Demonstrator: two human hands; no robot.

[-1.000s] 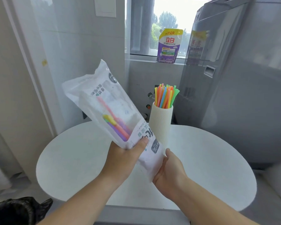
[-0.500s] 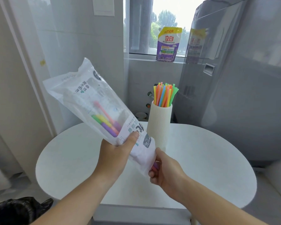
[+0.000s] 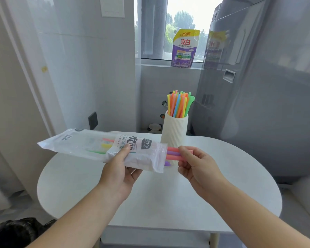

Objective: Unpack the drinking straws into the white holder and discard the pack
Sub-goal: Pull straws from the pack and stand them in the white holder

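My left hand (image 3: pixel 121 169) grips the white plastic straw pack (image 3: pixel 89 145), which lies almost level above the round white table (image 3: pixel 222 185), open end to the right. A few red and purple straws (image 3: pixel 173 154) stick out of that opening, and my right hand (image 3: pixel 197 164) pinches their ends. More coloured straws show through the pack's clear part. The ribbed white holder (image 3: pixel 174 130) stands upright just behind the pack's opening, with several bright straws (image 3: pixel 180 103) fanned out of its top.
A grey washing machine (image 3: pixel 268 97) stands close on the right, behind the table. A purple detergent pouch (image 3: pixel 184 49) sits on the window sill. A black bag (image 3: pixel 13 233) lies on the floor at the lower left. A white wall runs along the left.
The pack has swung down from a steep tilt to nearly level. My right hand moved from under its lower end to the opening and now pinches straws drawn partly out.
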